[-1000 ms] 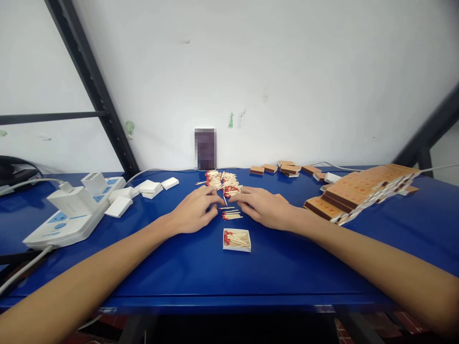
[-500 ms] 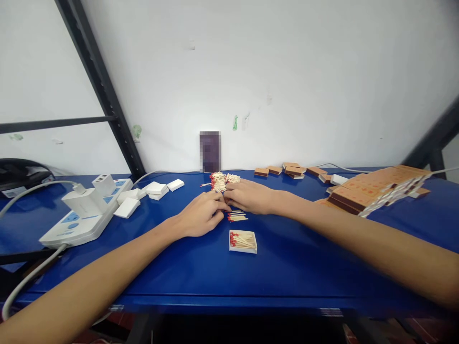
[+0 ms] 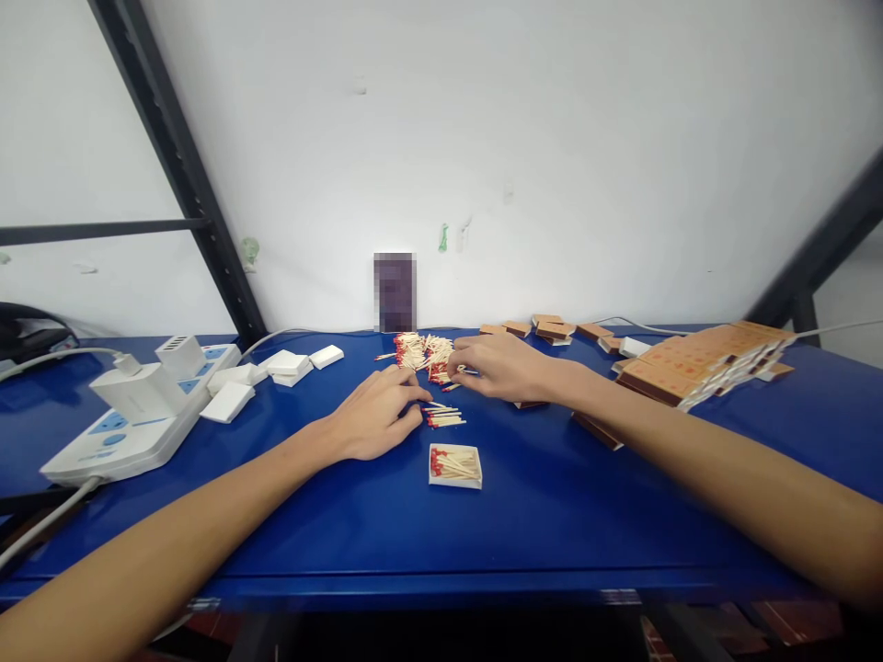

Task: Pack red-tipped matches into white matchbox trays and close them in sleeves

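My left hand (image 3: 376, 418) rests on the blue table (image 3: 345, 515), fingers curled, its fingertips beside a small row of matches (image 3: 445, 416). My right hand (image 3: 500, 366) is raised slightly at the edge of a loose pile of red-tipped matches (image 3: 420, 349), its fingers pinched on a few matches. In front of both hands lies an open white matchbox tray (image 3: 455, 464) partly filled with matches.
A white power strip (image 3: 131, 414) with plugged chargers sits at the left, with several empty white trays (image 3: 258, 377) beside it. Brown matchbox sleeves (image 3: 696, 363) are stacked at the right, more loose ones (image 3: 544, 326) at the back. Black shelf struts frame both sides.
My right hand moved from beside the small row back to the loose pile and pinched matches there. My left hand stayed almost still by the small row.
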Available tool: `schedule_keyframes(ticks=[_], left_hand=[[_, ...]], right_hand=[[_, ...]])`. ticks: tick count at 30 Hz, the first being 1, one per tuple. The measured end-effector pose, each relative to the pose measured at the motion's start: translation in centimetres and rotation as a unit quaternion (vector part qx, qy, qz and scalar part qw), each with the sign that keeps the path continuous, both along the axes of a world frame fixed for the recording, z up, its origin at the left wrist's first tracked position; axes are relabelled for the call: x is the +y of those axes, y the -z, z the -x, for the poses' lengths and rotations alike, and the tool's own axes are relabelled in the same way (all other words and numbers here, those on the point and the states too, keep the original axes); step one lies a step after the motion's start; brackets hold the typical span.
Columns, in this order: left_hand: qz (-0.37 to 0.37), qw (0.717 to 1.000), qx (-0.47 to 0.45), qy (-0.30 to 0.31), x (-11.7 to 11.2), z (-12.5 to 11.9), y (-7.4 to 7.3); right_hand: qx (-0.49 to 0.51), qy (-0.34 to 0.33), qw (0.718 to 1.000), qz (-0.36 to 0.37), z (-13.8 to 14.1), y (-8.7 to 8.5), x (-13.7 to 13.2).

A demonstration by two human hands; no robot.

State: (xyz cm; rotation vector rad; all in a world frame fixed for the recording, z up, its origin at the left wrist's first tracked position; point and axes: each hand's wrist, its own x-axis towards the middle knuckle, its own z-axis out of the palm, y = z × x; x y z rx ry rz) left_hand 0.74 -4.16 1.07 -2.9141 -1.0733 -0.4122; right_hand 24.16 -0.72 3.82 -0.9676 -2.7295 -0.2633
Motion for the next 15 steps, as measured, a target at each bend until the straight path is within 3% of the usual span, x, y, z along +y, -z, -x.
schedule_keyframes(ticks=[6, 15], left_hand=[[-0.014, 0.999, -0.013, 0.035, -0.57, -0.35, 0.05], [0.004, 0.999, -0.019, 0.036, -0.56, -0.55, 0.10]], right_hand=[[-0.087, 0.052, 0.995, 0.013, 0.54, 0.21, -0.29], [-0.078, 0.029, 0.993, 0.087, 0.92, 0.57, -0.67]])
